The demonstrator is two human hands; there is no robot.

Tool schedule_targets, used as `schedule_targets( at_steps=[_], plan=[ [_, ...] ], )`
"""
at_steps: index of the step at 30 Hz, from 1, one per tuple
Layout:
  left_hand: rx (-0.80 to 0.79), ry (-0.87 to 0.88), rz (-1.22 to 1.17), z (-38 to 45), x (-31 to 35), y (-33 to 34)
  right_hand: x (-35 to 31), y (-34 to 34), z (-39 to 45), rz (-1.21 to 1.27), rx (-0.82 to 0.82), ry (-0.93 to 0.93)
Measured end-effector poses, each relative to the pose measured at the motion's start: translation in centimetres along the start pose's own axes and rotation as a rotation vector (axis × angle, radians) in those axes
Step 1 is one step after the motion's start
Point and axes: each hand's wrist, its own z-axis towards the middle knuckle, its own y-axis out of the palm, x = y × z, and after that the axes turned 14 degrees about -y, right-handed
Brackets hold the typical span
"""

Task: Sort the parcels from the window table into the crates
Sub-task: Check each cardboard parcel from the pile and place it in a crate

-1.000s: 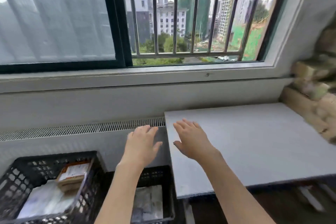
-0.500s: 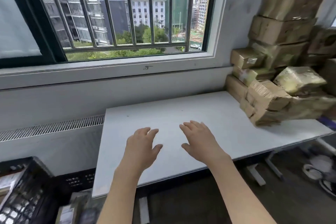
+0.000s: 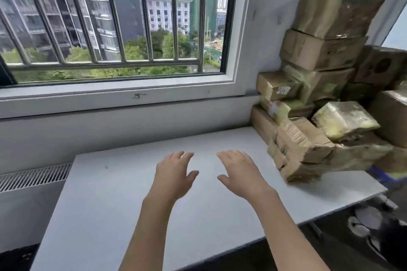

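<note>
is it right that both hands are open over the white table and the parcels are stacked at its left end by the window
Not quite. In the head view the parcels are stacked at the right end of the white table, against the wall beside the window, not the left. The rest holds: the left hand and right hand are both open over the table, holding nothing.

Nothing in front of me can truly be read. A small white label [image 3: 283,90] sits on the end face of a brown tape-wrapped cardboard parcel [image 3: 278,86] near the window corner of the stack, and it carries dark marks, but they are too blurred for me to make out. A taped corrugated cardboard parcel [image 3: 302,139] lower at the front of the pile shows a row of faint printed bars along its edge, also illegible.
</note>
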Motion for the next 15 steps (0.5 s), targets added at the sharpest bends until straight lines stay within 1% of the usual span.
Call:
schedule_targets(
  at_steps=[4,9,12,15],
  plan=[
    [0.023,0.011,0.003,5.2,3.8,0.0,5.6,-1.7,3.2,-0.009,0.02,0.015],
    [0.101,0.019,0.053,10.6,8.8,-0.5,12.3,-3.9,6.0,-0.042,0.047,0.001],
    [0.154,0.013,0.08,12.8,12.1,-0.4,16.6,-5.1,7.2,-0.051,0.083,-0.035],
    [0.204,-0.03,0.091,14.4,15.8,0.5,21.0,-6.2,8.0,-0.082,0.094,-0.105]
  ],
)
